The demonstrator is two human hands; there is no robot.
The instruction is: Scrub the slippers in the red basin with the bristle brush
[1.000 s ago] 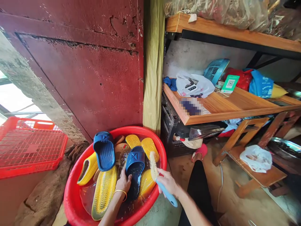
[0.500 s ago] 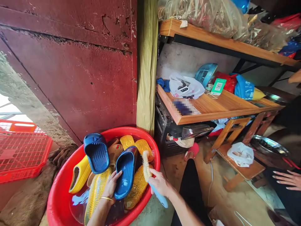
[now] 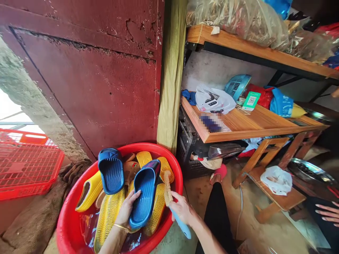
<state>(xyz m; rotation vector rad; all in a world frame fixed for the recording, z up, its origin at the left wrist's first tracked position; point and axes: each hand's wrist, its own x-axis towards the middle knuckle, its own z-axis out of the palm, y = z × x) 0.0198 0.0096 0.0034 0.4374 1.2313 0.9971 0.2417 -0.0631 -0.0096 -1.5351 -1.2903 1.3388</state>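
Observation:
My left hand (image 3: 127, 209) grips a blue slide sandal (image 3: 144, 195) by its edge, sole down and tilted, over a red basin (image 3: 65, 220). In my right hand (image 3: 181, 209) is a scrub brush (image 3: 182, 225) with a light blue handle and pale bristles, just right of the sandal. A second blue slide sandal (image 3: 111, 174) rests on the heap at the basin's left. Yellow sandals (image 3: 109, 215), several of them sole up, and a brown shoe with a red ornament (image 3: 131, 169) lie in the dark water under and around the blue pair.
A red plastic crate (image 3: 29, 169) stands at left by brown sacking (image 3: 29, 222). Behind the basin is a maroon door (image 3: 106, 88). To the right are a wooden table (image 3: 251, 120), a small wooden chair (image 3: 280, 194) with a white bag, and another person's hand (image 3: 328, 213).
The view has shifted slightly, moving the scene right. My left hand has raised the held sandal a little, and the brush stays beside it in my right hand.

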